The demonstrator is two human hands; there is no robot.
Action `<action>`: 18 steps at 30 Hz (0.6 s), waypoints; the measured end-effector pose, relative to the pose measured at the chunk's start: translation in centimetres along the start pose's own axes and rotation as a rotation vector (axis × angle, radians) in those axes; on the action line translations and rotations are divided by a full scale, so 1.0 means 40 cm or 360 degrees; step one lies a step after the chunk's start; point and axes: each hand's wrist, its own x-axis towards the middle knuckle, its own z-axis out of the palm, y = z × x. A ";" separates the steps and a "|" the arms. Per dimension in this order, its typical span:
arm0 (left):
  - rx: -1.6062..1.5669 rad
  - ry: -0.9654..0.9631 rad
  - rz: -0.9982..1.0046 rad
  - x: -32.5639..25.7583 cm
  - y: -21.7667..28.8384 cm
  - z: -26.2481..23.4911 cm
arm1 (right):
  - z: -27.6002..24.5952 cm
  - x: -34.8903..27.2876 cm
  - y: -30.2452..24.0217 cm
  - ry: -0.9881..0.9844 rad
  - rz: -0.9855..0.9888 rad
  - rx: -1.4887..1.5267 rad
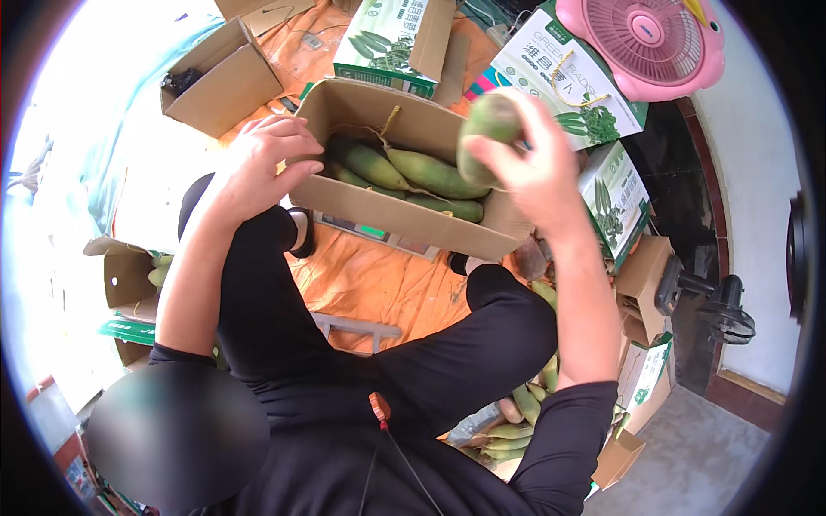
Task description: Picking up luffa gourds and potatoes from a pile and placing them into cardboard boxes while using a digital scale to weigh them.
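An open cardboard box (404,213) stands in front of me, with several long green radishes (439,174) lying inside. My right hand (542,168) is closed around another green radish (489,129), held above the box's right end and slightly blurred. At the box's left end, my left hand (258,163) grips the corner, thumb and fingers at the rim. Beneath the box, part of a scale (374,232) with a lit green display shows; the rest is hidden.
Printed radish cartons (551,73) stand at the back and right, beside a pink fan (645,34). Loose radishes (508,434) lie by my right leg. A brown box (219,77) sits at back left. A black fan (723,310) stands at far right. Orange sheeting (344,288) covers the floor.
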 end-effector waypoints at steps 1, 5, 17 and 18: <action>-0.0046 -0.0035 -0.0050 -0.002 0.002 -0.003 | 0.047 0.017 0.004 -0.0056 -0.0084 -0.0147; -0.0014 0.0000 0.0025 -0.006 -0.008 -0.001 | 0.222 0.049 0.026 -0.0475 -0.0018 -0.0534; 0.0028 0.0013 0.0003 -0.016 -0.015 -0.009 | 0.016 -0.047 0.140 -0.0114 0.0535 0.0042; 0.0055 0.0018 0.0003 -0.018 -0.014 -0.010 | -0.013 -0.071 0.148 -0.0052 0.0576 0.0125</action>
